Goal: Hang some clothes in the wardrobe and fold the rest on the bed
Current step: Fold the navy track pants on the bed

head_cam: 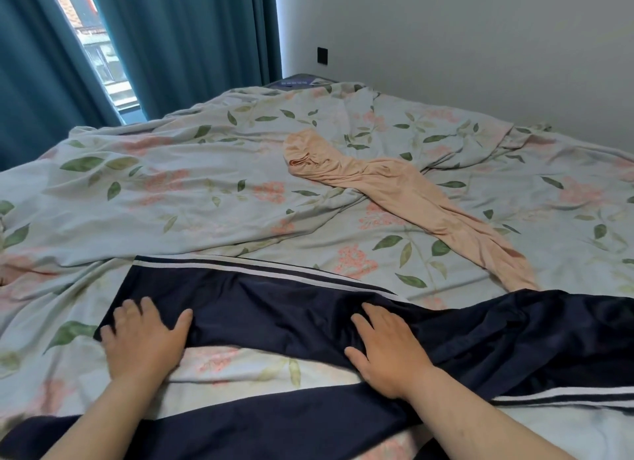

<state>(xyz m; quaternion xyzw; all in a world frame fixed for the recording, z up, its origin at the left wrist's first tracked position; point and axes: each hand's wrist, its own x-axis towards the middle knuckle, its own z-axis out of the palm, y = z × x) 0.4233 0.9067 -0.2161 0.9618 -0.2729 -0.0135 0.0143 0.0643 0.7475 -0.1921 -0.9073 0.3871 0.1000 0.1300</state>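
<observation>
Navy, smooth fabric lies under both hands. It belongs to the dark trousers, which have white stripes along the side seam. The left hand rests flat on the end of one trouser leg, at about 8 o'clock in the view, with fingers spread wide and the thumb pointing toward 3 o'clock. It does not grip anything. The right hand lies at about 5 o'clock, also flat and open, the fingers straight and pressing on the fabric where the cloth is a little wrinkled. Both forearms enter from 6 o'clock.

One leg of the trousers stretches between the hands and continues toward 3 o'clock, to the right edge of the view. A second leg crosses below the wrists, from 7 o'clock toward 4 o'clock, and a striped edge shows near the right forearm.

Beyond the right hand, toward 1 o'clock, the peach tights lie long and loose. Their lower end touches the navy cloth, and the upper end is crumpled near the centre.

All this lies on the bed, which is covered by a pale floral duvet with green leaves and pink flowers, quite creased. At 11 o'clock hang the teal curtains, with a window in the gap between them. A white wall fills the area from 12 to 2 o'clock, and it carries a small black socket plate.
</observation>
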